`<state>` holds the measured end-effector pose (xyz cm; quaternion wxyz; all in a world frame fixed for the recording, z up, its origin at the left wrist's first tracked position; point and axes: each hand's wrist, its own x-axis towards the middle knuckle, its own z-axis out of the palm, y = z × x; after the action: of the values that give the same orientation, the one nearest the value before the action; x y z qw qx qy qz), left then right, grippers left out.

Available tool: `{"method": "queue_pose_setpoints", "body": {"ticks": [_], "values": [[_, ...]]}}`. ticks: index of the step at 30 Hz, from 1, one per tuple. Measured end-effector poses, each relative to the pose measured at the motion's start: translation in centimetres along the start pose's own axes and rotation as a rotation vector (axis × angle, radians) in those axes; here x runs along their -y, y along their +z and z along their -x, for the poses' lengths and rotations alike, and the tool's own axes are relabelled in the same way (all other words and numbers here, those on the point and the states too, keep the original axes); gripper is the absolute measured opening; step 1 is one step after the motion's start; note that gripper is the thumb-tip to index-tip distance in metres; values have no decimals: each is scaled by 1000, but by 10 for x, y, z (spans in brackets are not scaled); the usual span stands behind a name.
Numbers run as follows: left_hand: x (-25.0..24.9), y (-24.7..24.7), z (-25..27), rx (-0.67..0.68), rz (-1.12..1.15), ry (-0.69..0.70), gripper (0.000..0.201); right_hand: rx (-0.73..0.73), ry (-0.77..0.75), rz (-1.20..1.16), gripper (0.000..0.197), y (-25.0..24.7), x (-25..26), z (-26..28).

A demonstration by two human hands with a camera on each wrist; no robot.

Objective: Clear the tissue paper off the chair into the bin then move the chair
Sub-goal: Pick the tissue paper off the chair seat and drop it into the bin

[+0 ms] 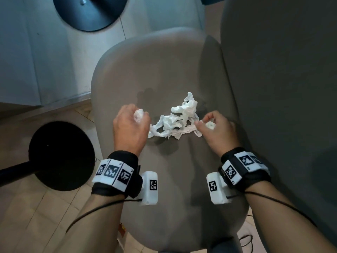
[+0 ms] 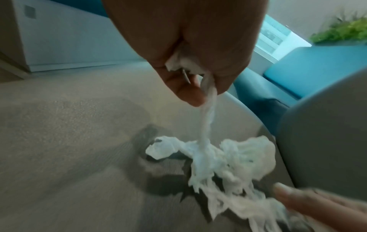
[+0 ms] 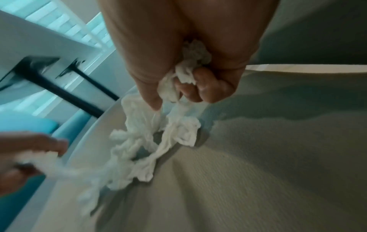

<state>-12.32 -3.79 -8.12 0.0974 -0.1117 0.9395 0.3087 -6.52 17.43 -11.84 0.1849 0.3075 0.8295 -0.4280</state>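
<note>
One tissue paper [image 1: 176, 118] tangle; left hand [image 1: 130, 126], right hand [image 1: 217, 129] apparently clutching ends

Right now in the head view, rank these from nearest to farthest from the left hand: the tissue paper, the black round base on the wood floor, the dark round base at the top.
1. tissue paper: gripped in the left hand, trailing right across the chair seat.
2. black round base: lower left, on the floor.
3. dark round base: top edge, beyond the seat.
</note>
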Motion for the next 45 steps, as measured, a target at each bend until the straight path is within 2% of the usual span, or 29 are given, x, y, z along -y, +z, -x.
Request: {"method": "queue_pose_setpoints", "body": {"ticks": [3, 4, 6, 7, 9, 14, 18, 21, 23, 26, 28, 30, 32, 36, 42, 45], "values": [[0, 21, 9, 215, -51, -11, 22, 69, -70, 111, 41, 18, -3, -5], [3, 29, 12, 268, -67, -21, 25, 64, -95, 138, 41, 23, -5, -8], [8, 43, 16, 349, -126, -5, 40, 47, -114, 175, 29, 30, -7, -12], [12, 49, 17, 354, -164, 11, 37, 46, -110, 189, 22, 31, -7, -14], [15, 52, 18, 317, -192, 21, 18, 26, -81, 167, 16, 30, -6, -14], [29, 30, 18, 101, -80, -27, 22, -116, -56, 81, 9, 7, -9, -6], [29, 2, 18, 4, -23, -45, 6, -155, 12, -112, 22, -8, -9, 7], [8, -4, 18, 99, 61, -24, 16, -140, 19, -178, 25, -12, -5, 13], [-12, 2, 17, 185, 98, 55, 26, -156, 56, -179, 15, -13, -2, 14], [-30, 30, 12, 313, 32, 173, 34, -156, 80, -132, 23, -11, 1, 10], [-35, 53, 12, 382, -21, 176, 41, -159, 61, -110, 24, -8, 7, 6], [-37, 74, 13, 426, -78, 145, 44, -139, 25, -70, 32, -4, 10, -3], [-35, 90, 15, 436, -114, 116, 41, -103, -6, 11, 35, 0, 10, -12], [-30, 99, 19, 391, -168, 108, 24, -112, -12, 67, 21, 2, 5, -24], [-15, 81, 26, 289, 6, 89, 19, -188, 77, -155, 27, -10, -3, -15], [-3, 64, 33, 261, 90, -53, 10, -217, 165, -377, 16, -12, -9, -4]]}}
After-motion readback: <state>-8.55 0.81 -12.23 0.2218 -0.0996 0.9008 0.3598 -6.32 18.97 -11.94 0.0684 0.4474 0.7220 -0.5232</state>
